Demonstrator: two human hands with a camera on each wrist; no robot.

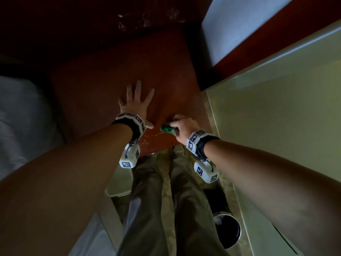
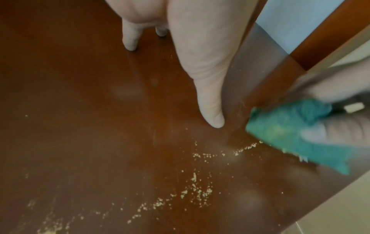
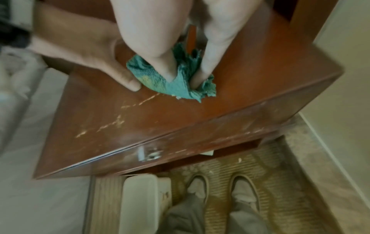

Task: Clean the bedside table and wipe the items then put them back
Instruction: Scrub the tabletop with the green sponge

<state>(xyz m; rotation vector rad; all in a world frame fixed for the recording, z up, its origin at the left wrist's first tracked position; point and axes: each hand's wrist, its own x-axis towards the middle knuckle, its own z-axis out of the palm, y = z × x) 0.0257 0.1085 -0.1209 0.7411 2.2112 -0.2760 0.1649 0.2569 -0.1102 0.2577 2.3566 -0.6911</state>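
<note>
Pressing flat on the bench (image 1: 103, 85), the left hand (image 1: 135, 102) lies with fingers straight and spread, palm down on the red-brown top, thumb (image 2: 210, 98) stretched out toward the right. Just beside that thumb the right hand (image 1: 181, 124) clutches a bunched green cloth (image 1: 167, 129), fingers curled round it and pushing it down against the wood near the front right part of the top. In the right wrist view the cloth (image 3: 176, 82) sits crumpled under two fingertips, with the left thumb touching or almost touching its edge; which of the two I cannot tell.

Pale crumbs (image 2: 198, 193) lie scattered over the front of the top, in a broken trail from the cloth toward the front left corner. The cloth (image 2: 296, 134) looks blurred in the left wrist view.

Below the top edge a drawer front carries a small knob (image 3: 151, 154). On the floor in front stands a white bin (image 3: 140, 204), next to the person's shoes (image 3: 200, 188) on a patterned mat (image 3: 280, 182). A round dark container (image 1: 227, 230) stands on the floor to the right. A bed (image 1: 16, 117) with pale sheets lies left of the bench, and a pale green wall (image 1: 286, 108) runs along the right.
</note>
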